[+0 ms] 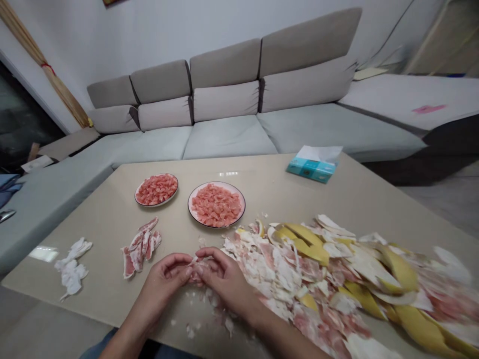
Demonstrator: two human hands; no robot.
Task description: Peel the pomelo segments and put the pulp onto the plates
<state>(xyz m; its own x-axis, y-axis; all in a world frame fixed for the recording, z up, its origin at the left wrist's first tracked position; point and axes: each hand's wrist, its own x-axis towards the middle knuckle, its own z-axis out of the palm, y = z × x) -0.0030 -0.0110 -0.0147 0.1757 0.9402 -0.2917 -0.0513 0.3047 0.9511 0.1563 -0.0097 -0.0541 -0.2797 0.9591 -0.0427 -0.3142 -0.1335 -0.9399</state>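
Note:
Near the front of the table, my left hand (167, 275) and my right hand (224, 277) meet, their fingers pinched on a pomelo segment (197, 275). Only a little of the segment's pinkish flesh and pale membrane shows between the fingers. To the left of my hands lie several unpeeled pomelo segments (140, 248) in a small pile. Beyond my hands stands a dark-rimmed plate (191, 211) heaped with pink pomelo flesh (217, 203). A second plate (139, 201) of the same flesh is farther left. White membrane scraps (190, 329) are scattered beneath my wrists.
A broad heap of yellow pomelo peel (299, 244) and white pith (277, 274) covers the table's right side. A blue tissue pack (312, 167) lies at the back right, crumpled tissues (73, 269) at the left. A grey sofa (228, 134) runs behind the table (258, 172).

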